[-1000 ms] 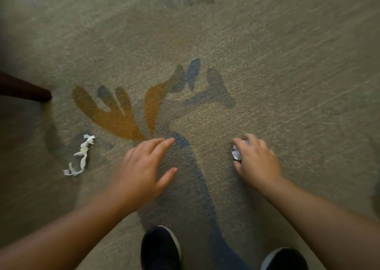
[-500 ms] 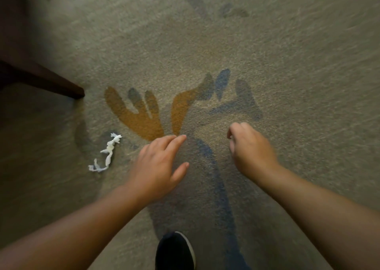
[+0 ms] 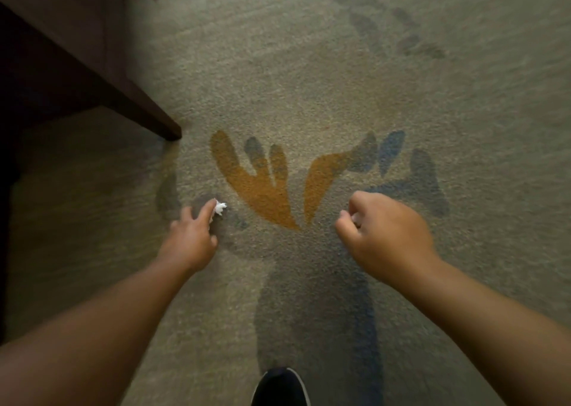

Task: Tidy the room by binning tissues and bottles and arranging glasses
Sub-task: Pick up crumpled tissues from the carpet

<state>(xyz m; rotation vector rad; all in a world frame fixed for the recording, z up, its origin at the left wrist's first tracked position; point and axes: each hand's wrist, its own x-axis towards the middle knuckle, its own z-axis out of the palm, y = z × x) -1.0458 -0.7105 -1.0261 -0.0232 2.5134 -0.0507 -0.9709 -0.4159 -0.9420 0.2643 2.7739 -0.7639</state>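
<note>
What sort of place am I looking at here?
Probably a hotel or guest room: patterned carpet with orange and blue leaf shapes, dark wooden furniture, and a white tissue scrap on the floor at the left hand.

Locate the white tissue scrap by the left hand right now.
Head view, left of centre: the tissue scrap is at the fingertips of the left hand, just left of the orange leaf motif and below the dark furniture corner.
</note>
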